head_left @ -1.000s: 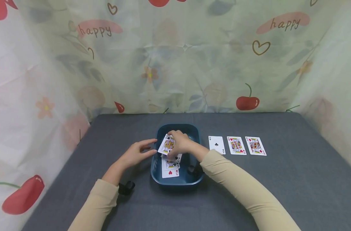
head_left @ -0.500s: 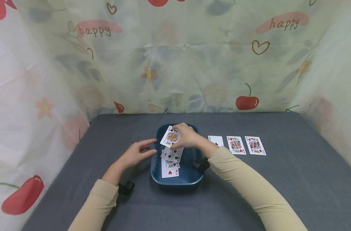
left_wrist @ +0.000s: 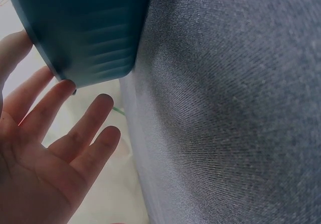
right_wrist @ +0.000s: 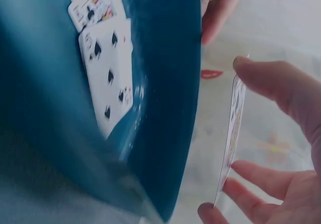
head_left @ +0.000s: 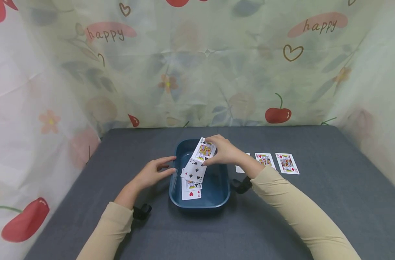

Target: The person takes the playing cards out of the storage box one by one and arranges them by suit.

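Note:
My right hand (head_left: 228, 152) pinches a king of spades (head_left: 203, 151) by its edges, above the far part of a blue plastic tray (head_left: 216, 187). In the right wrist view the lifted card (right_wrist: 233, 126) appears almost edge-on between thumb and fingers. Loose cards overlap inside the tray: a five of spades (head_left: 196, 171) on top, a black king (head_left: 193, 185) and a heart card (head_left: 191, 195) partly covered. With relaxed, spread fingers, my left hand (head_left: 152, 174) touches the tray's left rim, as the left wrist view (left_wrist: 45, 148) confirms.
Right of the tray, a row of face-up cards lies on the dark grey cloth (head_left: 197, 234): a card (head_left: 239, 169) mostly behind my right wrist, a king of hearts (head_left: 264, 159) and a king of diamonds (head_left: 287, 163). A patterned curtain (head_left: 197, 72) encloses the table.
My right hand has lifted the king of spades off the pile and carried it to the right and away, uncovering the five of spades. The left hand has stayed still.

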A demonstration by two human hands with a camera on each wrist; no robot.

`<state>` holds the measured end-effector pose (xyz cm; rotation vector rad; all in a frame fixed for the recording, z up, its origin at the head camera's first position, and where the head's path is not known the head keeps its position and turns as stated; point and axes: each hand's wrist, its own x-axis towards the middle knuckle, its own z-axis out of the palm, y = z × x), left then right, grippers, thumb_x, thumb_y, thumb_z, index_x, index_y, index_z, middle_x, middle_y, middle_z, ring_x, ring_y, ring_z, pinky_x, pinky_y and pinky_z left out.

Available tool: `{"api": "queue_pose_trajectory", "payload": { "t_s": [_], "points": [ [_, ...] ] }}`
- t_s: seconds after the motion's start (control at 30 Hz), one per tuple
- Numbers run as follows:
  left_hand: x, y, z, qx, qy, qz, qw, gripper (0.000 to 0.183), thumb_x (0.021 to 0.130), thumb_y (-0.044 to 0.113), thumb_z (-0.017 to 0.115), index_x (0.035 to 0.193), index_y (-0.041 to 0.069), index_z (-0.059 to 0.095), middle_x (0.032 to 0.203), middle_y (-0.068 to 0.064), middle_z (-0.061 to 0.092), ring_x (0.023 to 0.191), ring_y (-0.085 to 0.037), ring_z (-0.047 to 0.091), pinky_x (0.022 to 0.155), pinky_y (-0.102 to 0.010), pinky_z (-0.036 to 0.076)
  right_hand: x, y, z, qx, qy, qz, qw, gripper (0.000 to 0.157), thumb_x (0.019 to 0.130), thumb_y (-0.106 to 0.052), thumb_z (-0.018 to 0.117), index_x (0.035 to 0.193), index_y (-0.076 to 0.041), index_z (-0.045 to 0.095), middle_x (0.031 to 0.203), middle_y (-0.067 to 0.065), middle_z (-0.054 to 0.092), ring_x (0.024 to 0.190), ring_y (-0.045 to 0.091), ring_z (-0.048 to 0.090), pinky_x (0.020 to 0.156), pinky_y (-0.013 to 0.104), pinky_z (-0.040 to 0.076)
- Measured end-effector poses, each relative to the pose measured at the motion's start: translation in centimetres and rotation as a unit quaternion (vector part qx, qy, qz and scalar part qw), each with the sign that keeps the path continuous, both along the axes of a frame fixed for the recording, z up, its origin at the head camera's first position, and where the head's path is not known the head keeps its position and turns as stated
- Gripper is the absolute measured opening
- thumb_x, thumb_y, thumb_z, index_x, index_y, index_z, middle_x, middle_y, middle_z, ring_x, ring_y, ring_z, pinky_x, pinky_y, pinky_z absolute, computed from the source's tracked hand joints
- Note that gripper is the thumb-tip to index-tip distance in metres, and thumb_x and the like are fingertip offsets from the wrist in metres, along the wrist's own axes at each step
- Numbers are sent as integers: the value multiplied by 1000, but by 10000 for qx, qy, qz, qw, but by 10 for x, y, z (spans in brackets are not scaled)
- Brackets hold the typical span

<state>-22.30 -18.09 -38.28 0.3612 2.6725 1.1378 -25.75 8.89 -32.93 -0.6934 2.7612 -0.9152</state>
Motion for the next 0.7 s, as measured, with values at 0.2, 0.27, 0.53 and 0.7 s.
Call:
{"api": "queue_pose_trajectory", "payload": {
  "t_s": [0.2,0.27,0.53,0.7],
  "points": [
    [0,0,-1,6,5,2,10000,55,89,36,61,139,19,45,147,-13,40,129,-37,46,101,-54,42,2,21,2,-143,15,122,9998,80,71,-22,79,138,1,41,140,22,38,119,33,43,97,45,42],
    [0,1,0,36,-9,3,10000,55,89,35,61,139,19,45,147,-13,40,129,-37,46,101,-54,42,4,28,3,-125,28,136,9998,80,71,-22,79,138,0,40,141,21,38,119,32,42,97,45,42],
    [0,1,-1,79,1,-11,10000,54,90,31,62,139,18,45,147,-13,41,129,-38,46,100,-53,43,14,62,2,27,185,237,9995,80,72,-23,78,139,-4,40,138,17,42,111,28,45,85,35,44],
    [1,1,0,97,-13,4,10000,55,89,30,62,139,18,45,147,-12,41,129,-37,46,100,-53,43,17,83,-4,58,318,249,9992,80,72,-24,79,139,-4,40,135,18,43,108,27,45,82,34,45]
  ]
}}
